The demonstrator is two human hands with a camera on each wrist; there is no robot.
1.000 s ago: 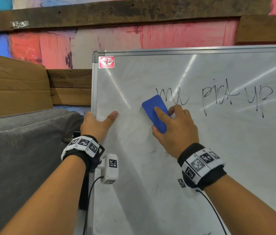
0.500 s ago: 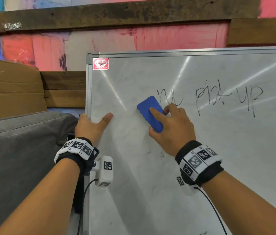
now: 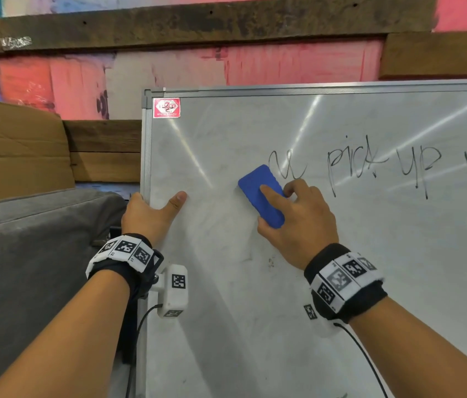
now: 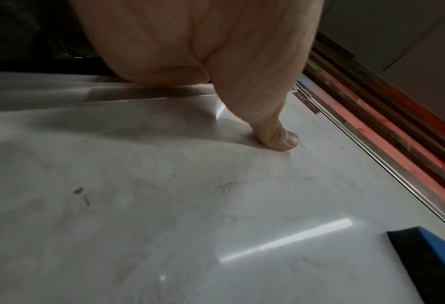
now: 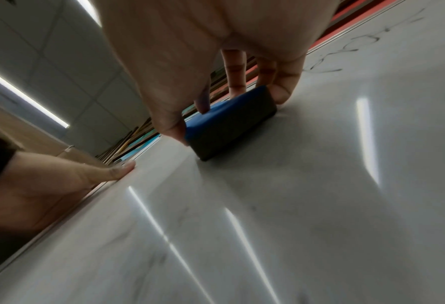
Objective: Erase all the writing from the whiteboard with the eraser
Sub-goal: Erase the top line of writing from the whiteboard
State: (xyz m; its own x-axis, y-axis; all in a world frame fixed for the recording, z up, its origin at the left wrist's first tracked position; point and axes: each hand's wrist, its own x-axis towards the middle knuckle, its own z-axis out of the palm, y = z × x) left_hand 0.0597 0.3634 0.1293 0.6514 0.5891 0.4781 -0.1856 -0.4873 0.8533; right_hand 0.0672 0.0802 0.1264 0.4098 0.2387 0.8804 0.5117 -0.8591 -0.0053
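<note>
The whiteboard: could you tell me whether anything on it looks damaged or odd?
Nothing looks damaged. The whiteboard carries faint grey smears and small dark specks below the eraser, apparently old marker residue.

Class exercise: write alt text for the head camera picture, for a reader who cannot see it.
A right hand presses a blue eraser against a whiteboard, just left of black handwriting. The left hand grips the board's left edge, thumb flat on its surface.

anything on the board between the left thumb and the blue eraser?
Nothing solid: between the left hand and the blue rectangular eraser, the whiteboard is bare except faint smudges and light glare, per head and left-wrist views.
</note>
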